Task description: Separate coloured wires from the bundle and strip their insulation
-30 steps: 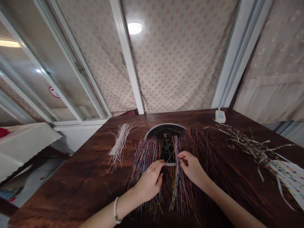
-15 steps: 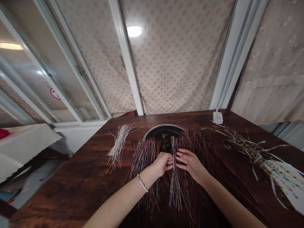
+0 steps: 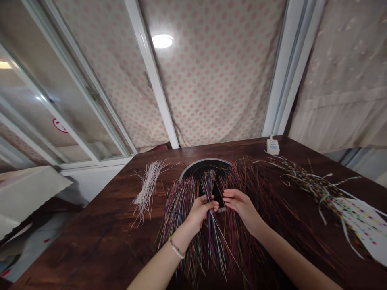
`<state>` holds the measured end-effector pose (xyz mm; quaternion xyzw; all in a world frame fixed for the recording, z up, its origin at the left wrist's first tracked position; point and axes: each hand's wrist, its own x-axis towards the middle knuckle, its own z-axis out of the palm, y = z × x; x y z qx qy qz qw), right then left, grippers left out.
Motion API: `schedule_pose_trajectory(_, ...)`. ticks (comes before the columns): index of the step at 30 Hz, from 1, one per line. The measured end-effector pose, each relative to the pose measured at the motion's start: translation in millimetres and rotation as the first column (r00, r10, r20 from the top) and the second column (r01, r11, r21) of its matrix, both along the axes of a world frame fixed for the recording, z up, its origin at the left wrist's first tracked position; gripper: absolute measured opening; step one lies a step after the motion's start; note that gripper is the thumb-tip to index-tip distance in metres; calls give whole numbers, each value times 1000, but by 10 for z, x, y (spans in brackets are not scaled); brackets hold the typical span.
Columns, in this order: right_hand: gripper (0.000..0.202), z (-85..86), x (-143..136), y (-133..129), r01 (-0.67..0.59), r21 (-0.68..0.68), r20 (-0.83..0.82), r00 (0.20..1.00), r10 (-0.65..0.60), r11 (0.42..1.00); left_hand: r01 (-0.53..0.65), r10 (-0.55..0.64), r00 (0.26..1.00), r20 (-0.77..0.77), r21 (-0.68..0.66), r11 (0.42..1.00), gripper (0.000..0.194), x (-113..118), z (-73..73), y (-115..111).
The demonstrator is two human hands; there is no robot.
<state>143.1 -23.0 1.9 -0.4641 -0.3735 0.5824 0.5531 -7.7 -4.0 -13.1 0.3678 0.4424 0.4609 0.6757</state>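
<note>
My left hand, with a beaded bracelet at its wrist, is closed around a bundle of thin multicoloured strands. The bundle runs away from me, its far end over a round black tray with a pale rim. To its left lies a thick row of similar coloured strands. My right hand is just right of the bundle, apart from it, with fingers stretched out and slightly bent over reddish and orange strands. Nothing shows in its grip.
A pile of white strands lies on the dark wooden table at left. To the right are dotted ribbons, a white sheet with coloured dots and a small white box. Curtained window panels stand behind.
The held bundle has shifted left in my left hand, out from between the two hands. My right hand has come away from it. The view has turned slightly.
</note>
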Motion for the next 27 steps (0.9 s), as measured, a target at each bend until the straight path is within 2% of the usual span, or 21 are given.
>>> schedule_pose_trajectory(3,29,-40,73,36,16,-86,-81,996,-23,996,-47,50,997,-65,47,998,25,-6,-9,6)
schedule_pose_trajectory(5,31,-45,116,45,-1,-146,-127,992,-18,989,-46,49,995,-81,33,998,19,-13,-6,0)
schedule_pose_trajectory(10,35,-16,150,42,-13,-169,-96,995,-3,986,-30,30,996,-79,5,1000,14,-26,-13,-26)
schedule_pose_trajectory(15,35,-37,105,28,-188,-177,-202,968,151,966,20,-19,1000,12,-61,998,16,-43,-9,-39)
schedule_pose_trajectory(18,38,-54,67,19,-267,-114,-185,952,243,957,27,-21,998,63,-92,995,19,-60,13,-44)
schedule_pose_trajectory(21,38,-56,27,14,-350,17,-25,936,351,936,26,-12,993,121,-112,993,22,-74,31,-41)
schedule_pose_trajectory(23,37,-62,16,19,-384,111,191,913,360,917,21,-3,990,143,-126,992,21,-77,39,-37)
schedule_pose_trajectory(25,35,-75,36,32,-384,187,473,842,260,904,16,5,989,151,-135,991,17,-75,44,-33)
schedule_pose_trajectory(27,29,-84,97,53,-378,225,723,683,107,898,6,12,989,149,-122,992,15,-71,46,-31)
